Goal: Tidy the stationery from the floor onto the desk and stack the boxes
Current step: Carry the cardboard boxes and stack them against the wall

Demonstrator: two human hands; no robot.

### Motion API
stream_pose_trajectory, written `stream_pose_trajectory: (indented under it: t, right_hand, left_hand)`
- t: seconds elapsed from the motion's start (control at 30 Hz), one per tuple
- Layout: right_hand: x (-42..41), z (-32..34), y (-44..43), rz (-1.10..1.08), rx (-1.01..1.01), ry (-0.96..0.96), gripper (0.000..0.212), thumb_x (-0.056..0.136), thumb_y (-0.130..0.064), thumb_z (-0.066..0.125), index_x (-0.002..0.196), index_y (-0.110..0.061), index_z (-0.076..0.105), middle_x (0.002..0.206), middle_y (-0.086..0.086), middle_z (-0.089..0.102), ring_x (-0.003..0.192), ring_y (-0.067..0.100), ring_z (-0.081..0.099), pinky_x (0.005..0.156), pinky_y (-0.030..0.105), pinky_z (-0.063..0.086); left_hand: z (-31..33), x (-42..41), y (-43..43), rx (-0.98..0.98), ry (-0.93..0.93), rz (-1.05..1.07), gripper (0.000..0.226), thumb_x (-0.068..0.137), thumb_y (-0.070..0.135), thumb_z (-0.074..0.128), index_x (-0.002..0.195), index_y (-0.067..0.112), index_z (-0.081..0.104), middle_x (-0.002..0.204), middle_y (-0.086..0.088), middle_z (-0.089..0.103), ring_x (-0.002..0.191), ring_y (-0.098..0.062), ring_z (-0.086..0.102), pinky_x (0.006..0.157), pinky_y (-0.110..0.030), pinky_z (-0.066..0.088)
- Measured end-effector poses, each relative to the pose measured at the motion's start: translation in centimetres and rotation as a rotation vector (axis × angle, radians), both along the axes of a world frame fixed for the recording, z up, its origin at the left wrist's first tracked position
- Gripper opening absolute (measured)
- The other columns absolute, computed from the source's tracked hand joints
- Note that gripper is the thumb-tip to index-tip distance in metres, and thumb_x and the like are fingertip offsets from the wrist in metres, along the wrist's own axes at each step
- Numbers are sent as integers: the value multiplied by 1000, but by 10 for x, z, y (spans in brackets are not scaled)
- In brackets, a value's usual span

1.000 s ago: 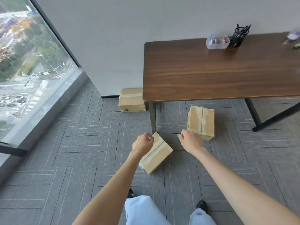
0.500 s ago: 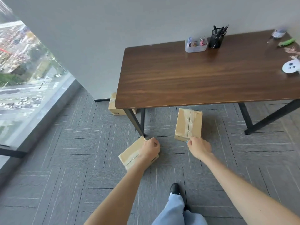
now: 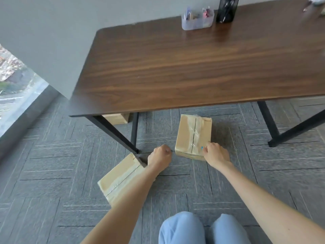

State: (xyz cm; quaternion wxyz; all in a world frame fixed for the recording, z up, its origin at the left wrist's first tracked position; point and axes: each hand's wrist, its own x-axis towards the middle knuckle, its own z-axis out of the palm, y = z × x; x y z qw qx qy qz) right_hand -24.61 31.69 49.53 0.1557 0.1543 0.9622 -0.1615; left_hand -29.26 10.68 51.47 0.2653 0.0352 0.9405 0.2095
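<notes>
Desk (image 3: 193, 67) fills the upper view, its black leg (image 3: 116, 134) crossing in front of the near box (image 3: 121, 178), whose right part the left forearm hides. Far box (image 3: 192, 136) lies on the carpet under the desk edge; a third box (image 3: 116, 118) peeks out behind the leg. Clear tray (image 3: 197, 22) and black cup (image 3: 226, 9) are blurred, the cup cut off. Left hand (image 3: 159, 155) hangs loosely curled, holding nothing; right hand (image 3: 215, 154) curls on the far box's near corner, grip unclear.
</notes>
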Motion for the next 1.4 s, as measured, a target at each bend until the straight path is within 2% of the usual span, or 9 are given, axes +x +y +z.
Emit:
stream_pose_trajectory:
  t: [0.27,0.43,0.63,0.73,0.83,0.9,1.03,1.17,1.4]
  right_hand:
    - [-43,-217,60,-22,22,80,27,99,-33,39,89,-11,49,94,5,64,74,23,62,58,31,46]
    - [-63,-324,84,-139,3,60,47,97,-44,43,124,-5,42,123,13,53,98,27,60,56,27,38]
    - [-87,-406,105,-516,-448,13,102,79,-60,64,147,-5,12,152,16,26,134,35,37,100,45,38]
    - [-93,-429,105,-545,-605,-13,102,75,-55,72,144,-5,15,148,14,33,132,32,39,103,44,35]
    - [-95,-436,100,-598,-838,-7,97,76,-45,76,144,-8,16,143,10,41,130,27,41,103,40,35]
    - [-93,-439,98,-611,-898,28,89,76,-38,78,141,-9,24,140,8,45,124,23,44,99,37,36]
    - [-84,-430,86,-641,-973,70,77,77,-28,78,136,-9,33,134,7,50,106,15,45,95,34,37]
    - [-73,-390,71,-646,-1033,68,74,78,-27,77,135,-9,33,127,4,52,104,15,46,94,32,36]
    - [-42,-248,53,-605,-1071,113,84,75,-20,80,140,-16,28,118,-1,57,94,4,54,69,14,39]
  left_hand:
    - [-219,-58,64,-30,89,-2,29,94,37,46,114,26,63,116,1,67,102,-23,63,79,-33,50]
    - [-336,-90,83,-28,172,11,46,93,48,48,129,20,52,133,-4,50,117,-24,53,87,-38,47]
    - [-428,-124,83,96,84,163,108,70,73,62,148,18,12,151,-9,25,137,-33,30,110,-55,31]
    - [-454,-133,80,207,9,194,126,57,76,69,150,20,3,153,-9,24,137,-31,33,112,-52,32]
    - [-466,-134,81,308,-52,260,92,67,55,79,134,17,28,128,-4,46,111,-26,53,80,-45,58]
    - [-467,-134,81,352,-68,300,78,70,46,81,126,19,34,119,-2,49,100,-24,58,62,-43,61]
    - [-449,-132,78,314,-23,284,80,68,46,82,126,16,37,114,0,51,87,-18,59,64,-40,61]
    - [-397,-128,63,281,-6,272,85,62,50,84,125,18,37,113,0,53,97,-22,59,74,-45,59]
    - [-252,-87,38,322,-39,362,81,51,57,84,111,28,38,106,7,55,94,-20,59,77,-48,57]
